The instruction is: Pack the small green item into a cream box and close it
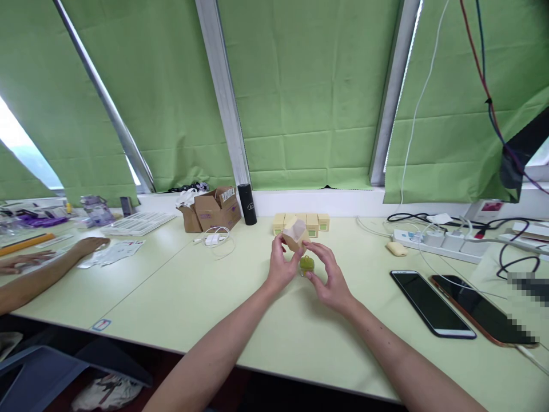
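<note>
Small carton (295, 233), one, mouth open, tilted, gripped by the fingers of the left hand (281, 268). Jar (306, 265), green-lidded, one, just below the carton; right hand's (331, 281) fingers spread around it, firmness of grip cannot be told. Small boxes (323, 222), a row, just beyond. Worktop (223, 297): broad stretches leftward to a white charger (211, 240), rightward to two phones (433, 303), and to the near edge, crossed by both forearms.
</note>
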Demonstrator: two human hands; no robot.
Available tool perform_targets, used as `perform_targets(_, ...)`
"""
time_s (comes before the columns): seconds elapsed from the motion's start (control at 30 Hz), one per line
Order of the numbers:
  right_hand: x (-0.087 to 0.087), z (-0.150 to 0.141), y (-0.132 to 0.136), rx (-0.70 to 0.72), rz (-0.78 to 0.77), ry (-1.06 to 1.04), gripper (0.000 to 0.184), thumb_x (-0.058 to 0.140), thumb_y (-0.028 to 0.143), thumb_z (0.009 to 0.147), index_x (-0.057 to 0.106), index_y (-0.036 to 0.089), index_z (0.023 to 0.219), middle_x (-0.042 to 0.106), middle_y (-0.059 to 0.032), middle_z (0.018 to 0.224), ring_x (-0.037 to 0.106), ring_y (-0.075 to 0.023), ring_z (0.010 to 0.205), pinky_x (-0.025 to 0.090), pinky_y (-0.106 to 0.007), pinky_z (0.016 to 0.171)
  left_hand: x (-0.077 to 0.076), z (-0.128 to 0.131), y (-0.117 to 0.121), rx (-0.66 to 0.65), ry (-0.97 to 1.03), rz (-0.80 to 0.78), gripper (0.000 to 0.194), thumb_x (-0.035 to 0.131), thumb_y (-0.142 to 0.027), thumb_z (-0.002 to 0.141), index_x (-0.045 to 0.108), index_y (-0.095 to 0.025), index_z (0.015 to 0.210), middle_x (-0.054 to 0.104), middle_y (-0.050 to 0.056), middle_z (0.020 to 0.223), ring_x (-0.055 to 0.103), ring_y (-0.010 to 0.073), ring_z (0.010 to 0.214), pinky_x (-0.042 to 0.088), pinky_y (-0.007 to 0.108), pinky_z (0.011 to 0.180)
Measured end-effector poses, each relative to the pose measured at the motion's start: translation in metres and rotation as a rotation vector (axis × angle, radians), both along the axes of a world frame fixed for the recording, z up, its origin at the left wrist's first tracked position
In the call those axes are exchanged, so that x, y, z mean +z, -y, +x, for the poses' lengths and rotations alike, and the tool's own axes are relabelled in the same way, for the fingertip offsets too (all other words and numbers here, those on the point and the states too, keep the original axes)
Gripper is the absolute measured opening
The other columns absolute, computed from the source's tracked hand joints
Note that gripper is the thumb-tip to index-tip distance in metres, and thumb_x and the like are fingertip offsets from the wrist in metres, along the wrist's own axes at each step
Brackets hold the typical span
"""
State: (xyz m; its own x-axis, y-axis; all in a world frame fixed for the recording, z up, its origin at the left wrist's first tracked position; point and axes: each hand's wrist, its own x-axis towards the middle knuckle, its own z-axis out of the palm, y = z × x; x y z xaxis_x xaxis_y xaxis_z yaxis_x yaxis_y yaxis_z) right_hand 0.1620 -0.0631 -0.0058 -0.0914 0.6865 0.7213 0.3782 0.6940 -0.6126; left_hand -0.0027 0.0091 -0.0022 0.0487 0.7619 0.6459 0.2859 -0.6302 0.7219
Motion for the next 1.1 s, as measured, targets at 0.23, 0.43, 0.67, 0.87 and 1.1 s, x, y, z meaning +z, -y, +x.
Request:
perform_targets(0.23, -0.009, -0.001, -0.005, -0.044, -0.041, 0.035, 0.054, 0.057, 0.02, 0.09, 0.053, 0.029, 0.144, 0.055, -0.0112, 0.146, 0.046, -0.0291, 0.145, 0.045, -0.054, 0.119, -0.003, -0.002, -0.011, -0.005, 0.125, -0.067, 0.05, 0.069, -0.052, 0.091, 0.049, -0.022, 0.125, 0.064, 0.01, 0.122, 0.061, 0.0227, 0.107, 0.044, 0.035, 0.084)
perform_targets(0.43, -0.02, 0.003, -0.016, -0.234, -0.099, 0.189, 0.05, 0.057, 0.016, 0.088, 0.054, 0.025, 0.138, 0.062, -0.0107, 0.139, 0.049, -0.0317, 0.137, 0.048, -0.056, 0.113, -0.008, -0.012, -0.024, -0.053, 0.182, -0.157, 0.05, 0.069, -0.054, 0.089, 0.057, -0.019, 0.123, 0.068, 0.012, 0.122, 0.063, 0.0237, 0.105, 0.045, 0.034, 0.083)
perform_targets(0.67, -0.022, 0.006, -0.019, -0.268, -0.242, 0.389, 0.047, 0.059, 0.014, 0.09, 0.057, 0.027, 0.135, 0.072, -0.0099, 0.126, 0.061, -0.0319, 0.12, 0.049, -0.047, 0.098, -0.015, -0.015, -0.035, -0.083, 0.201, -0.225, 0.052, 0.079, -0.046, 0.079, 0.063, -0.018, 0.119, 0.072, 0.011, 0.116, 0.065, 0.0238, 0.102, 0.05, 0.038, 0.091)
perform_targets(0.87, -0.023, 0.015, -0.024, -0.375, -0.289, 0.403, 0.045, 0.059, 0.01, 0.088, 0.06, 0.022, 0.132, 0.073, -0.0123, 0.118, 0.065, -0.0305, 0.11, 0.048, -0.04, 0.091, -0.016, -0.015, -0.034, -0.104, 0.203, -0.319, 0.051, 0.081, -0.032, 0.07, 0.063, -0.019, 0.116, 0.071, 0.009, 0.113, 0.067, 0.0222, 0.094, 0.053, 0.035, 0.083)
perform_targets(1.1, -0.024, 0.034, -0.034, -0.521, -0.384, 0.368, 0.045, 0.059, 0.01, 0.086, 0.065, 0.022, 0.129, 0.074, -0.0111, 0.113, 0.068, -0.0287, 0.107, 0.05, -0.037, 0.087, -0.022, -0.012, -0.031, -0.271, 0.058, -0.463, 0.049, 0.08, -0.018, 0.062, 0.065, -0.018, 0.11, 0.072, 0.007, 0.104, 0.066, 0.0203, 0.087, 0.054, 0.036, 0.082)
